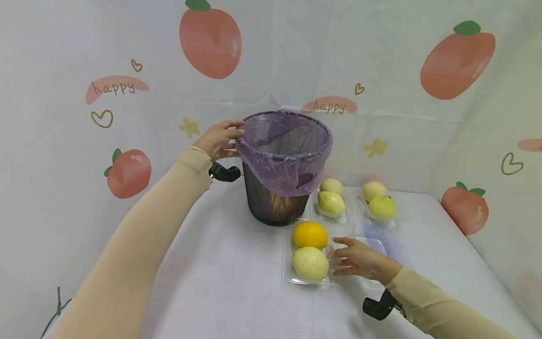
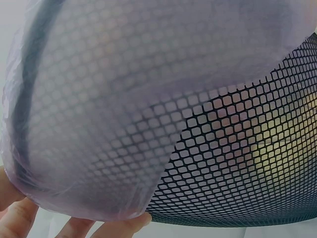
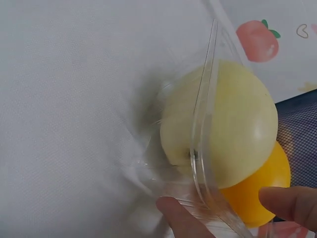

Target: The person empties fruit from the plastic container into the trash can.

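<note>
Fruit tray (image 1: 290, 275), a clear plastic one, lies on the white cloth (image 1: 220, 282) just in front of the black mesh bin (image 1: 271, 202), and it holds an orange (image 1: 310, 234) at the far end with a pale yellow-green fruit (image 1: 310, 263) touching it at the near end. My right hand (image 1: 360, 260) rests at the tray's right edge, fingers fairly straight and spread toward the fruit; in the right wrist view a thumb (image 3: 181, 218) and a fingertip (image 3: 290, 201) sit on either side of the clear rim (image 3: 200, 124), touching it but not yet closed around anything. My left hand (image 1: 218, 140) curls over the left side of the bin's rim, holding it through the purple liner (image 1: 283, 165), whose skirt hangs loosely down the mesh.

For a clean lift, I judge the thin plastic will flex and tip, so the fingers should get well under the base while the thumb presses the rim, or else close straight round one fruit. Both fruits are round and free to roll. Keeping the bin steadied is sensible, since the liner is only draped over the rim and could slip inward.

Two more clear trays (image 1: 360, 212) with yellow-green fruit sit to the right of the bin
</note>
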The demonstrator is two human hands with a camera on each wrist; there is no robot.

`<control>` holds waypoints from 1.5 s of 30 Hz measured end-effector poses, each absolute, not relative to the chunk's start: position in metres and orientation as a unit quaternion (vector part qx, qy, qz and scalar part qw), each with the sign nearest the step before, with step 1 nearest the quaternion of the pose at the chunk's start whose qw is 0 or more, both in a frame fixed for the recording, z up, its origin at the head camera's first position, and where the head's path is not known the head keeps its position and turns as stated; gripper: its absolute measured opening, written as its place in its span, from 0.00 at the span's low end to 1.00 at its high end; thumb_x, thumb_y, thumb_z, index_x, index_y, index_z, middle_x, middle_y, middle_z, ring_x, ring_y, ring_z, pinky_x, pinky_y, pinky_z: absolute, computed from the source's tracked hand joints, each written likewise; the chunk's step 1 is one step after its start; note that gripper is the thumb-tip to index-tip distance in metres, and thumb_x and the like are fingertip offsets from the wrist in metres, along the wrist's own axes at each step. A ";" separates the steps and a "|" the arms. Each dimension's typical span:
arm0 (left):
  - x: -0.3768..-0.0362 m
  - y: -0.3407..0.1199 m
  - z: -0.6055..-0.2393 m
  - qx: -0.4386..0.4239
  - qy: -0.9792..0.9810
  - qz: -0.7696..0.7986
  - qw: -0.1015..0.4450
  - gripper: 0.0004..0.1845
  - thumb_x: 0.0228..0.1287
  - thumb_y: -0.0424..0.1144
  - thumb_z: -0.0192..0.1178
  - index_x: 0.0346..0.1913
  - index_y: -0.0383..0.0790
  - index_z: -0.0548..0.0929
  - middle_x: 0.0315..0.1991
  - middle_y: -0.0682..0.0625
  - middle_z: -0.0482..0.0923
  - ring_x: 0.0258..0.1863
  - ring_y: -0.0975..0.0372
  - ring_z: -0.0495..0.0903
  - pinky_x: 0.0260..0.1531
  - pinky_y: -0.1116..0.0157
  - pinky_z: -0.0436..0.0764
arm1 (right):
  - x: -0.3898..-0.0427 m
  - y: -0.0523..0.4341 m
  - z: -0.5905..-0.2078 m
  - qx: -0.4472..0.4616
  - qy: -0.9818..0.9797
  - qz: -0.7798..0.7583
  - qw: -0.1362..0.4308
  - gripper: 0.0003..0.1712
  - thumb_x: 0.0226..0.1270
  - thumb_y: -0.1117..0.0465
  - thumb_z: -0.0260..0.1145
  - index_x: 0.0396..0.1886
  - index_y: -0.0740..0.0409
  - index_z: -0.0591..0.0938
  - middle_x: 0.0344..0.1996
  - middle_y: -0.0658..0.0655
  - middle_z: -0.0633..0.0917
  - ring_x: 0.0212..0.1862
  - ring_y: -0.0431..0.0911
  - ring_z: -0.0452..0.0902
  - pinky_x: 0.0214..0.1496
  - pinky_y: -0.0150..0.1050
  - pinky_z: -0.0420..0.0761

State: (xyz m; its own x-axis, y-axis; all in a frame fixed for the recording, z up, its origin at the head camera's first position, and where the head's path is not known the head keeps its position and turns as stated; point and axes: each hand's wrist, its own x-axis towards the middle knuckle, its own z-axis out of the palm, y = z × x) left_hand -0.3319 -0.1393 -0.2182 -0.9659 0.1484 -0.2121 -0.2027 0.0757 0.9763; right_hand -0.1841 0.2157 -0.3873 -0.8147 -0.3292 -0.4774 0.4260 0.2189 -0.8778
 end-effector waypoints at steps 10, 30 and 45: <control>-0.332 -0.140 -0.217 -0.019 0.721 0.680 0.131 0.27 0.76 0.39 0.49 0.74 0.54 0.62 0.67 0.45 0.63 0.47 0.57 0.75 0.56 0.57 0.77 | -0.187 0.209 -0.392 0.061 0.733 -0.605 0.306 0.39 0.70 0.71 0.54 0.74 0.73 0.46 0.42 0.60 0.74 0.37 0.46 0.71 0.50 0.52 0.83; -0.326 -0.138 -0.213 -0.019 0.719 0.682 0.134 0.27 0.76 0.38 0.48 0.74 0.54 0.61 0.71 0.44 0.59 0.54 0.54 0.73 0.60 0.55 0.75 | -0.181 0.208 -0.386 0.065 0.738 -0.601 0.301 0.45 0.69 0.71 0.54 0.78 0.57 0.40 0.45 0.63 0.74 0.40 0.48 0.73 0.45 0.42 0.81; -0.325 -0.138 -0.211 -0.026 0.718 0.683 0.131 0.26 0.76 0.37 0.47 0.74 0.53 0.61 0.69 0.46 0.60 0.52 0.55 0.73 0.42 0.62 0.81 | -0.176 0.215 -0.388 0.042 0.724 -0.614 0.311 0.51 0.68 0.64 0.59 0.79 0.46 0.37 0.46 0.61 0.77 0.57 0.59 0.71 0.55 0.54 0.77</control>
